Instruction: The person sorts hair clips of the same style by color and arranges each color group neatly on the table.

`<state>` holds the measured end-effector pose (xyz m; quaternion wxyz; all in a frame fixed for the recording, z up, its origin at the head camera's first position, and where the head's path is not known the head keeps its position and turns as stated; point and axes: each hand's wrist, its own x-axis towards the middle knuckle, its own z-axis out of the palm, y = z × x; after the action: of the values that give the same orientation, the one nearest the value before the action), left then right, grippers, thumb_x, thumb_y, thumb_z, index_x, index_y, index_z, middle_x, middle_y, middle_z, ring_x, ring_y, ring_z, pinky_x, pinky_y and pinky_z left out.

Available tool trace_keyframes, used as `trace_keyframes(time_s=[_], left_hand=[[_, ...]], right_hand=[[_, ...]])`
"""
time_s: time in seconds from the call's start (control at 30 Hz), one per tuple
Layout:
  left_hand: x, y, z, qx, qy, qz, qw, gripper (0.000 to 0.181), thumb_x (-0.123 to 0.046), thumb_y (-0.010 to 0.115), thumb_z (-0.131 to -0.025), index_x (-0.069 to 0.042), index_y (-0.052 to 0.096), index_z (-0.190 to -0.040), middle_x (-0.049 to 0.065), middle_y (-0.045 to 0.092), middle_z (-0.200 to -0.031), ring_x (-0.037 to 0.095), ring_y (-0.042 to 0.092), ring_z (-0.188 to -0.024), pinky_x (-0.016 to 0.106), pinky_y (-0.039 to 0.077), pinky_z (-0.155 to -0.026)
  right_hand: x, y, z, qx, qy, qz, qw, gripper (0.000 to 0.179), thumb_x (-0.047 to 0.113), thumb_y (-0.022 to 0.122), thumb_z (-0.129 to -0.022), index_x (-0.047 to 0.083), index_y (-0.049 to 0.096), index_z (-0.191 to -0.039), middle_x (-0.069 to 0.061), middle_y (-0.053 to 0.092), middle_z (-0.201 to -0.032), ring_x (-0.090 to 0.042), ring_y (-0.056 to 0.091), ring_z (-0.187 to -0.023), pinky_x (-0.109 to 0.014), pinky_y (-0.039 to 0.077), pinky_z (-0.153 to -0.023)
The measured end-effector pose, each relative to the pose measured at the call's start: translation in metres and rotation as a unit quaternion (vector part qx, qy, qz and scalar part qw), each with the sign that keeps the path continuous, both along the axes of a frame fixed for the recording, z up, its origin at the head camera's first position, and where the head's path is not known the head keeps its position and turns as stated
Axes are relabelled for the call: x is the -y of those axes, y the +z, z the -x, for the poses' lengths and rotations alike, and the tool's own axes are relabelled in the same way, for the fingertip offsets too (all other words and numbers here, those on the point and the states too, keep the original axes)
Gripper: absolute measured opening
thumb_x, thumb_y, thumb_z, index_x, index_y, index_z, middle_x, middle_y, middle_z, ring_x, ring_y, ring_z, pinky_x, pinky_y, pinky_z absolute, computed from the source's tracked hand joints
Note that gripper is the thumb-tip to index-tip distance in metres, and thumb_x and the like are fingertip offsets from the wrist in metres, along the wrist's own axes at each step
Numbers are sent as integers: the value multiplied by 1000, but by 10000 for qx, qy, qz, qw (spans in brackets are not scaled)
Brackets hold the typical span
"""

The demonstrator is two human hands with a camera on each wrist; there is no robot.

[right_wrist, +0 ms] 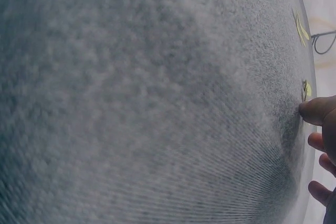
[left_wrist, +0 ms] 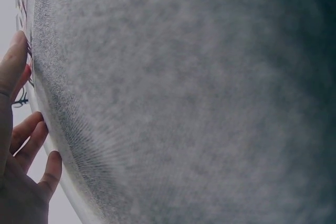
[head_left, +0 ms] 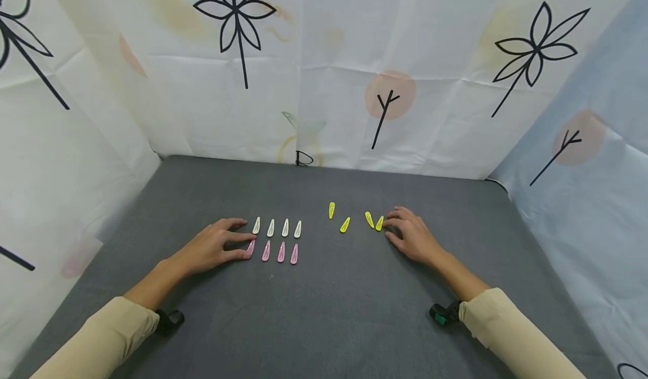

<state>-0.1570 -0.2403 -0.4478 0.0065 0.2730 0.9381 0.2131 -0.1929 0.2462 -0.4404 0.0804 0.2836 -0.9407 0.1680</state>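
In the head view, a row of several white hair clips lies above a row of several pink hair clips. My left hand is at the left end of these rows, pinching the tilted leftmost pink hair clip between thumb and index finger. Its other fingers are spread in the left wrist view. To the right, several yellow hair clips lie loosely scattered. My right hand rests beside the rightmost yellow clip, fingertips right at its edge and fingers loosely bent.
A dark grey cloth covers the table under both hands. White curtains printed with black flowers stand behind the table and along both sides. A black band sits on the left wrist and a dark device on the right.
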Motion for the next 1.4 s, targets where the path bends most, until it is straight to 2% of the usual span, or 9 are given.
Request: trace_keyframes(time_s=[0.13, 0.37, 0.67, 0.9, 1.17, 1.3, 1.4], left_hand=[[0, 1, 0, -29, -20, -4, 10000, 52, -46, 74, -88, -19, 68, -132, 17, 51, -142, 39, 46, -130, 63, 36, -101], [0, 0, 0, -47, -29, 55, 10000, 52, -45, 74, -88, -19, 68, -132, 17, 52, -141, 39, 47, -130, 63, 36, -101], [1, -1, 2, -105, -121, 106, 9998, 52, -46, 73, -88, -20, 68, -132, 16, 54, -139, 39, 50, -128, 63, 38, -99], [2, -1, 3, -178, -149, 93, 9997, 51, -47, 73, -88, -19, 68, -131, 15, 56, -138, 37, 51, -126, 63, 39, -99], [0, 3, 3, -144, -130, 27, 9998, 49, -44, 75, -87, -19, 70, -129, 14, 59, -134, 37, 54, -123, 61, 41, -98], [-6, 8, 5, -220, -130, -105, 9996, 48, -42, 76, -87, -19, 70, -128, 12, 61, -131, 34, 58, -118, 58, 45, -95], [-17, 15, 11, -329, -191, -148, 9992, 48, -39, 77, -86, -19, 70, -129, 11, 62, -128, 31, 60, -114, 55, 47, -93]], right_hand=[[1, 0, 1, 24, -65, 134, 9999, 24, 14, 75, -90, 1, 73, -110, -20, 62, -124, -43, 43, -134, -67, 35, -100], [6, -3, 6, -86, -545, 207, 9983, 42, 32, 77, -88, 1, 71, -116, -19, 60, -127, -40, 43, -133, -65, 37, -98], [11, -5, 11, -48, -689, 173, 9975, 43, 31, 78, -87, 0, 71, -116, -19, 61, -125, -40, 42, -134, -65, 36, -99], [12, -4, 13, 120, -635, 116, 9978, 45, 29, 77, -89, 0, 69, -121, -20, 60, -127, -41, 42, -134, -65, 36, -99], [10, -3, 14, 360, -449, 335, 9978, 45, 26, 75, -90, -2, 66, -125, -22, 59, -126, -41, 55, -117, -62, 41, -94], [10, -3, 15, 334, -315, 430, 9980, 44, 23, 75, -90, -4, 66, -124, -23, 60, -125, -42, 57, -114, -62, 42, -92], [10, -3, 16, 383, -320, 406, 9979, 44, 23, 74, -91, -4, 66, -125, -23, 59, -126, -42, 56, -115, -62, 42, -92]])
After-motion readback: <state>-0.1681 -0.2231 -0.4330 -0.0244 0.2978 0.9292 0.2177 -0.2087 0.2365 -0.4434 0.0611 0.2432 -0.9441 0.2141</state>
